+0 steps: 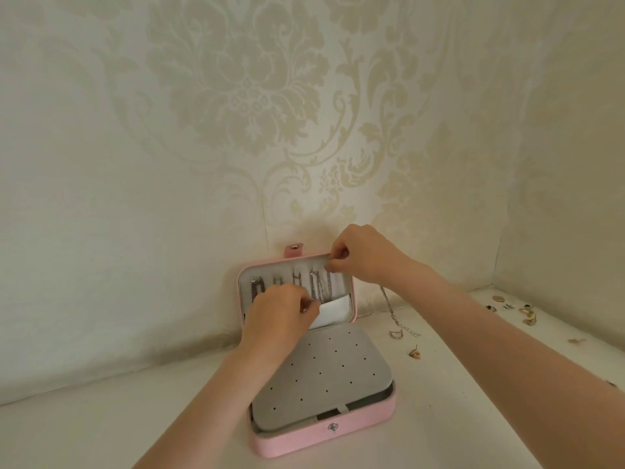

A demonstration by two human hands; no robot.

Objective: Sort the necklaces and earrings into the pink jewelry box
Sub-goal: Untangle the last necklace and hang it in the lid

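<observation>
Pinching at the top edge of the lid's inner panel, the right hand (363, 255) has thumb and forefinger closed on the upper end of a silver necklace (319, 284), right by the hooks; other fingers curled in, wrist bent down, forearm running in from lower right. Left hand (280, 316) sits lower, knuckles up, fingers curled with the tips pinching the same chain's lower part just above the white pocket (334, 311); forearm comes up from bottom centre and crosses the tray. Exact contact under the left fingertips is hidden.

Pink jewelry box (358, 431) lies open on the white bench (101, 434), lid (351, 292) standing upright against the wallpapered wall (236, 113), snap tab (295, 250) sticking up above the rim. Lid lining carries a row of hooks; another chain (256, 291) hangs at the left end, partly behind the left hand. Base holds a grey perforated earring panel (324, 377) with nothing in the holes, pull tab at its front edge, silver snap on the pink front wall.

Right of the box, on the bench: a loose chain (392, 316) trailing out from under the right wrist, a ring-like piece (395, 334) touching its end, a small gold earring (414, 353) nearer the camera. Well apart at far right, a scatter of small gold pieces (524, 311), too small to identify.
</observation>
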